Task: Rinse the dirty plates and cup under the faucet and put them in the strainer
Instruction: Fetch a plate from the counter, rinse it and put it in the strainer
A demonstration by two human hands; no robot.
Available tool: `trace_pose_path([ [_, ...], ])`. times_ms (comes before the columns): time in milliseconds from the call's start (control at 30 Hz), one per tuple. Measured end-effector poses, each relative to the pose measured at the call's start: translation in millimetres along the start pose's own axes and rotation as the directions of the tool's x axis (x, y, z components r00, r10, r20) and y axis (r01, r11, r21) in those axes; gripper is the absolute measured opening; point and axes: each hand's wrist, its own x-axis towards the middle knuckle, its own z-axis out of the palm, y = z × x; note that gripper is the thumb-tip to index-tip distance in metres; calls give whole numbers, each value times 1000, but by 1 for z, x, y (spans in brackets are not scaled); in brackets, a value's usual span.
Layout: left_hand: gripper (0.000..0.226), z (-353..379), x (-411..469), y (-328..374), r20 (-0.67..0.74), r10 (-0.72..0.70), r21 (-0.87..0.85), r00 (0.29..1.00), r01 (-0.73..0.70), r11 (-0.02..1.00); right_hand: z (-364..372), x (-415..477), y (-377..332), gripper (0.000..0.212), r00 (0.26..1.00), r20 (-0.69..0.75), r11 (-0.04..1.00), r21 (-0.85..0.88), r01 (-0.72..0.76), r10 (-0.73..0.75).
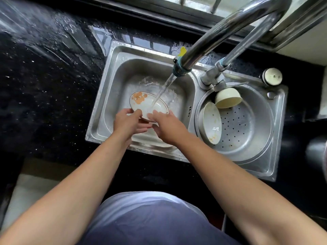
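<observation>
Head view: you hold a small oval plate tilted under the faucet, over the near half of the left sink basin. It is white with a thin dark rim and an orange bear print at its far-left end; the water stream hits its middle. Your left hand is closed on the plate's near edge, fingers curled under, thumb on top. Your right hand is half open, fingertips pressed on the plate's near-right rim – no full grasp there. Another pale dish lies below your hands at the basin's near edge.

Right basin carries the round perforated steel strainer. In it, at its left wall, a white plate stands on edge with orange smears; a cream cup lies tipped at the far-left rim, mouth toward you.

Worktop is black speckled stone, wet – window frame at the far edge. Faucet tip has a teal collar with a yellow tab; writing not readable.
</observation>
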Motion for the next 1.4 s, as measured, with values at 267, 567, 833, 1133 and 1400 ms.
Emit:
trace_pose_path([
  [267,55,-11,9,-13,2,-70,3,998,70,998,-1,48,-18,19,904,2,713,614,-339,428],
  [567,56,17,10,-21,309,-281,-533,909,410,741,17,51,-35,31,635,525,-649,759,-48,567],
  [833,16,30,20,0,87,-13,-44,996,17,999,-8,0,6,42,720,608,-480,767,-425,335],
  [1133,27,8,-8,0,439,603,654,666,-697,293,-128,-48,132,11,495,122,-119,992,-38,860],
  [1400,20,-11,-34,-22,560,618,701,551,-713,1,-179,-32,134,40,601,54,50,987,-155,797],
])
